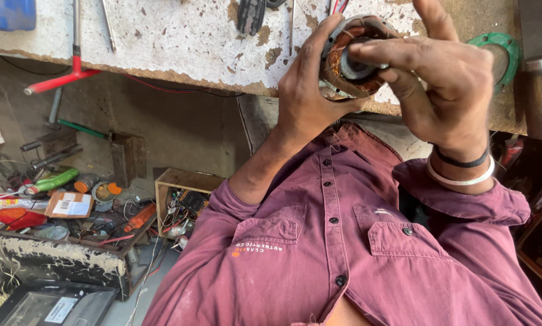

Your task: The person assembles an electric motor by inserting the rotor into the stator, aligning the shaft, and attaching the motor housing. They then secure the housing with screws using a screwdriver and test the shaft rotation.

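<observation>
Maroon shirt (343, 253) nearest; left hand (304, 90) cups motor stator (352, 57), right hand (446, 84) fingers inside, over bench edge (180, 75).

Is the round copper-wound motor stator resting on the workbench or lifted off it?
Lifted: both hands hold the round copper-wound motor stator above the bench edge.

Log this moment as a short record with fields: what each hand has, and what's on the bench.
Left hand: cups the motor stator from the side.
Right hand: fingers reach into the stator's centre.
Stator: round metal shell, copper windings visible.
Workbench: worn white top.
On bench: green ring, wooden-handled tool.
</observation>
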### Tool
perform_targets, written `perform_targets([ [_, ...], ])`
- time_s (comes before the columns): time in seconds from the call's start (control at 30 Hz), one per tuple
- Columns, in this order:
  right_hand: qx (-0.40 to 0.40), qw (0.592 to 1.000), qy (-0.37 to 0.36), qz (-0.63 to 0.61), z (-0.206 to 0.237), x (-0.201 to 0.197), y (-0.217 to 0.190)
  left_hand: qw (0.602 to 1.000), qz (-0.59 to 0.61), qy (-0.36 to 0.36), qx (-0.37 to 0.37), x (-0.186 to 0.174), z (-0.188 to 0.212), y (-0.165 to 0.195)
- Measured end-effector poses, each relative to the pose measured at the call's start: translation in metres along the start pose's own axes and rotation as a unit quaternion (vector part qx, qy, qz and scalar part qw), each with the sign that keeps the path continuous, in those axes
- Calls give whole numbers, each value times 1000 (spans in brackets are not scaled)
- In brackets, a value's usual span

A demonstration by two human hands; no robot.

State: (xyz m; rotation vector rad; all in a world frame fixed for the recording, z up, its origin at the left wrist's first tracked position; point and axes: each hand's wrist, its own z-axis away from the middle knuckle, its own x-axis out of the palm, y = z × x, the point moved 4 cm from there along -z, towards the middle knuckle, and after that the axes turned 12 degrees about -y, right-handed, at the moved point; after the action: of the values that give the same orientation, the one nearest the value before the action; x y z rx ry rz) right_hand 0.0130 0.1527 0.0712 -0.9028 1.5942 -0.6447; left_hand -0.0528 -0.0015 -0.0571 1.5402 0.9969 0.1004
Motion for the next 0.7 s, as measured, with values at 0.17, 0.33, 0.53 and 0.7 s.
perform_targets([
  [0.17, -13, 996, 94, 1, 9, 5, 32, 1000, -7, 4, 16, 4, 1, -5],
  [0.33, 2, 987, 136, -80, 33, 14, 50, 1000, -12, 17, 23, 2, 1, 0],
  [0.53, 153, 949, 107, -255, 45, 42, 47, 999, 4, 21, 25, -8, -1, 15],
  [0.7, 180, 944, 139, -239, 33, 55, 34, 999, 12, 30, 23, -16, -9, 25],
])
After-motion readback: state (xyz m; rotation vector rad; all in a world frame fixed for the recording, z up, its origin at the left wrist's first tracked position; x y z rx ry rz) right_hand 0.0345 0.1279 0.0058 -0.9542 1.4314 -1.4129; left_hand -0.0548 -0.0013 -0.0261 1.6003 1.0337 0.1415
